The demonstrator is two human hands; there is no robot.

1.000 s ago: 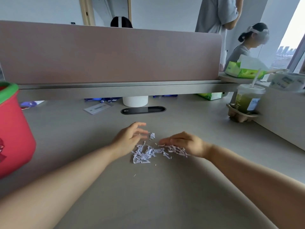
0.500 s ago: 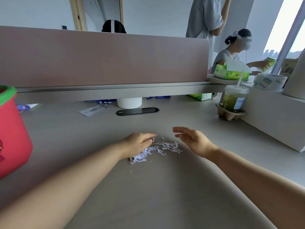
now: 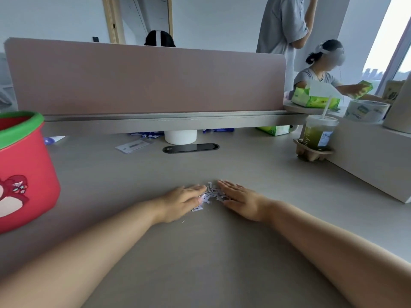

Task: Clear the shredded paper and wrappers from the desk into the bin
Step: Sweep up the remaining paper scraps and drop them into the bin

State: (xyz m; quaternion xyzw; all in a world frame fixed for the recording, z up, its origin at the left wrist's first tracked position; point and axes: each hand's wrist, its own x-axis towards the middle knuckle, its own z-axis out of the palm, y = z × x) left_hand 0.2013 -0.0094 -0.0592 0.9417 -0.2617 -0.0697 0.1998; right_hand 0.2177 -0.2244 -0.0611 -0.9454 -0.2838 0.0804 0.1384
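shredded paper (image 3: 211, 195) on desk (image 3: 200, 252) between both hands, bin (image 3: 24, 172) far left

No legible text; drink cup label (image 3: 324, 138), paper roll print (image 3: 361, 111) too blurred.

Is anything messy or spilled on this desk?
Yes. Loose shredded paper lies on the desk between the left hand and right hand, with a stray bit nearer the camera. The red bin stands upright.

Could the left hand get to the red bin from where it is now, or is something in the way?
Probably yes. The left hand lies flat against the shredded paper, and only bare desk shows between it and the red bin to its left; nothing stands in that path.
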